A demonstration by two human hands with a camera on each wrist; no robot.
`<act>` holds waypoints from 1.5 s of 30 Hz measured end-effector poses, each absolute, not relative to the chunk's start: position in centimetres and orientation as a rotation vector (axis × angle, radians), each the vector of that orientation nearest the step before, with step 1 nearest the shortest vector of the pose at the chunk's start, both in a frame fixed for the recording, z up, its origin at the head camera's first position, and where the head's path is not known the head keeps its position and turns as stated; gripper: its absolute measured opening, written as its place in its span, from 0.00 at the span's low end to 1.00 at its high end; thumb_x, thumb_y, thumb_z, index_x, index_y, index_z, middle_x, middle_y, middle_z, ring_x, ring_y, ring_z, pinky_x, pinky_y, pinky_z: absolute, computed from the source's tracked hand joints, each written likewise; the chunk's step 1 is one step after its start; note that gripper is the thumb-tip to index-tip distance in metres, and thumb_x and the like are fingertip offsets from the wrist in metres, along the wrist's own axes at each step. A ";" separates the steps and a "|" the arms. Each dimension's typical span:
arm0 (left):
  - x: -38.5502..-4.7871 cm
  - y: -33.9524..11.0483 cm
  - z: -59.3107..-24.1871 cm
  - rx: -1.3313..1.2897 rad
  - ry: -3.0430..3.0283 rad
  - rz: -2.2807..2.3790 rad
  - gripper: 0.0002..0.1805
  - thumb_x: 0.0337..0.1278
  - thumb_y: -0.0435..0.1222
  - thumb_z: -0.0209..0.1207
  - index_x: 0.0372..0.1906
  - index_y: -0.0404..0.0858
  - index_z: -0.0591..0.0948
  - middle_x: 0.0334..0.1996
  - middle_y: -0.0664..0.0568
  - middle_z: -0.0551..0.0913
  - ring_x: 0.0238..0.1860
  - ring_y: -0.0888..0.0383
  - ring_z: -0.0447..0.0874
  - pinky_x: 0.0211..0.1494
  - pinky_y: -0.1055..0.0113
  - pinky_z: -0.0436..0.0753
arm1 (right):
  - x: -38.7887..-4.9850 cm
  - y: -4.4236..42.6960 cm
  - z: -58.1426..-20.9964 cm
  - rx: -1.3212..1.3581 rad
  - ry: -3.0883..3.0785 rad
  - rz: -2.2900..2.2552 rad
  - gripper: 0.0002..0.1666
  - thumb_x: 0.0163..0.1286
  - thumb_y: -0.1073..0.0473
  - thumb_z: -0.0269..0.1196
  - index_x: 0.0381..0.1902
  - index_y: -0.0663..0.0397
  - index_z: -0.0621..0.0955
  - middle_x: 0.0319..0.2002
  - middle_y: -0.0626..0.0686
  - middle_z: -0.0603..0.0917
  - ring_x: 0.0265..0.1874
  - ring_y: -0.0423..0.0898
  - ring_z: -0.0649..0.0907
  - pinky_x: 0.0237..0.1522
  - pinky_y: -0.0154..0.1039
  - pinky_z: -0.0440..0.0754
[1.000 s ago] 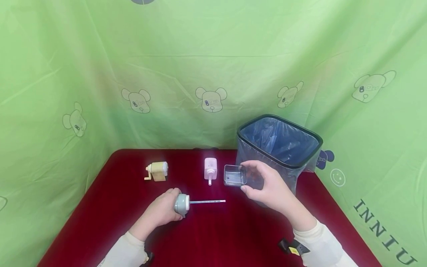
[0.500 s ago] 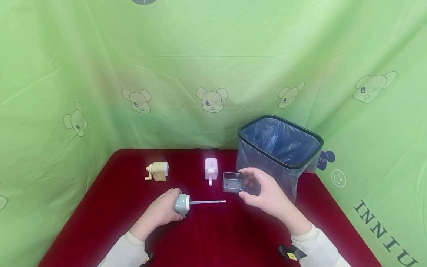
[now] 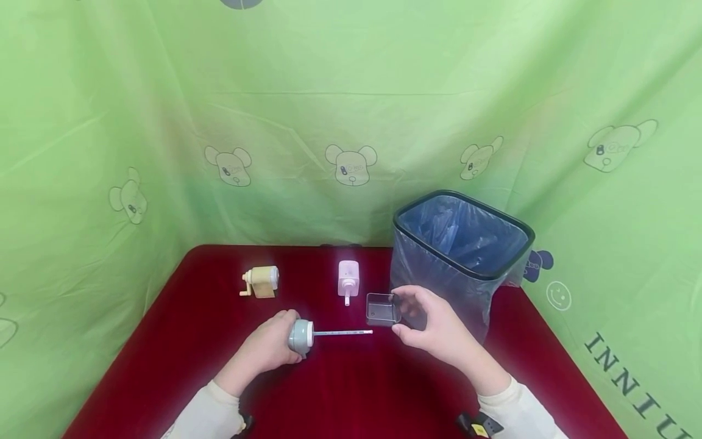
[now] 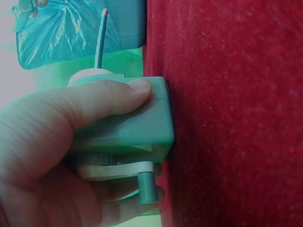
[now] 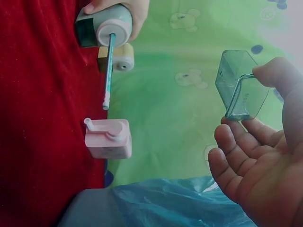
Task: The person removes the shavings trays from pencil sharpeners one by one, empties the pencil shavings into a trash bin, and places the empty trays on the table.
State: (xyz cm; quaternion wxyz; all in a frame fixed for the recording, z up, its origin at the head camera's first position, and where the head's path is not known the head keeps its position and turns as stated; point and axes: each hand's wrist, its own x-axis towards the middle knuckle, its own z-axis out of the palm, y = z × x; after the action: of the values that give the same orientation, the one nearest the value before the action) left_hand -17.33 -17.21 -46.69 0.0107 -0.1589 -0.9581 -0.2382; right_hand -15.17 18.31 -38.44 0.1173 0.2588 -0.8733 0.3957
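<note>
My left hand (image 3: 267,344) grips a grey-green crank pencil sharpener (image 3: 298,338) low over the table. A pencil (image 3: 342,333) sticks out of its white-ringed mouth, pointing right. In the left wrist view, the thumb lies along the sharpener's body (image 4: 137,118), and its crank handle (image 4: 147,187) shows near the fingers. My right hand (image 3: 436,323) pinches a clear plastic shavings drawer (image 3: 382,311) between thumb and fingers, in front of the bin and off the table. No shavings can be made out in the drawer (image 5: 239,85) in the right wrist view.
A pink crank sharpener (image 3: 348,278) stands at the back middle of the red table (image 3: 351,390). Left of it is a yellow crank sharpener (image 3: 262,281). A bin (image 3: 439,259) with a dark rim and plastic liner stands at the back right. Green printed cloth (image 3: 351,116) hangs behind.
My right hand has moved the drawer nearer to me and lower, away from the bin's front, with the drawer tilting slightly. The left hand, sharpener and pencil have stayed practically still.
</note>
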 end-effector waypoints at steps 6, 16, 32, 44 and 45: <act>-17.5 -17.3 -47.0 -0.510 -2.986 -0.721 0.38 0.26 0.38 0.85 0.49 0.40 0.77 0.38 0.53 0.79 0.36 0.56 0.78 0.40 0.57 0.83 | -15.1 18.6 -38.9 0.736 -2.572 1.144 0.33 0.55 0.62 0.78 0.59 0.51 0.80 0.42 0.42 0.84 0.39 0.37 0.81 0.48 0.44 0.85; -17.5 -17.3 -47.0 -0.504 -2.992 -0.736 0.39 0.26 0.38 0.85 0.50 0.40 0.77 0.39 0.53 0.79 0.36 0.56 0.78 0.40 0.58 0.83 | -15.1 18.6 -39.7 0.731 -2.599 1.198 0.35 0.54 0.62 0.78 0.60 0.49 0.79 0.42 0.42 0.84 0.41 0.49 0.84 0.48 0.44 0.86; -17.5 -17.3 -47.0 -0.497 -2.994 -0.732 0.39 0.27 0.39 0.85 0.50 0.41 0.77 0.39 0.54 0.79 0.37 0.56 0.78 0.41 0.58 0.83 | -15.4 18.3 -40.5 0.717 -2.631 1.217 0.35 0.54 0.60 0.77 0.60 0.49 0.78 0.42 0.43 0.84 0.41 0.52 0.84 0.44 0.43 0.86; -17.7 -17.5 -47.5 -0.512 -2.984 -0.718 0.40 0.26 0.40 0.85 0.51 0.41 0.76 0.40 0.54 0.79 0.37 0.56 0.78 0.40 0.58 0.83 | -15.7 18.2 -41.7 0.693 -2.658 1.236 0.35 0.55 0.59 0.77 0.61 0.48 0.78 0.45 0.44 0.85 0.39 0.43 0.84 0.41 0.40 0.85; -17.8 -17.5 -47.5 -0.507 -2.987 -0.716 0.39 0.27 0.40 0.85 0.51 0.42 0.77 0.40 0.54 0.79 0.37 0.57 0.77 0.40 0.59 0.83 | -15.7 18.2 -41.8 0.693 -2.658 1.240 0.35 0.55 0.59 0.77 0.61 0.48 0.78 0.44 0.45 0.85 0.39 0.42 0.84 0.41 0.39 0.85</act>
State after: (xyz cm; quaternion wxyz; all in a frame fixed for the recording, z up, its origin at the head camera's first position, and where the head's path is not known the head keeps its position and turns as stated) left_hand -17.75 -17.52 -47.51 0.0145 -0.1628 -0.9594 -0.2300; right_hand -15.72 18.22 -41.79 0.0637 0.2295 -0.8802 0.4106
